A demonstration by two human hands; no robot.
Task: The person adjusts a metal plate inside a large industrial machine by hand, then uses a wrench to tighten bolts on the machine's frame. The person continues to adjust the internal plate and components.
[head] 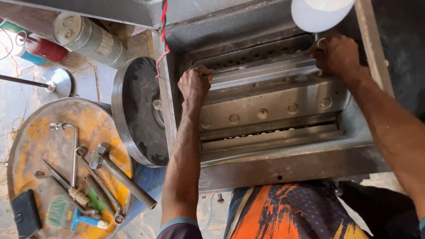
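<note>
I look down into an open grey metal machine housing (283, 166). Inside lies a steel rotor (265, 108) with long blades and a row of round bolt heads. My left hand (194, 83) is closed on the left end of a long steel blade bar (261, 73) near the top of the rotor. My right hand (338, 55) grips the right end of the same bar, close to the housing's right wall. Behind the bar sits a perforated metal plate (252, 52).
A large grey flywheel (137, 110) stands left of the housing. A rusty drum lid (48, 141) at left carries a hammer (119, 172), wrenches, a brush and a dark pouch. A metal canister (90, 39), a red bottle and a white lamp bulb (318, 13) are above.
</note>
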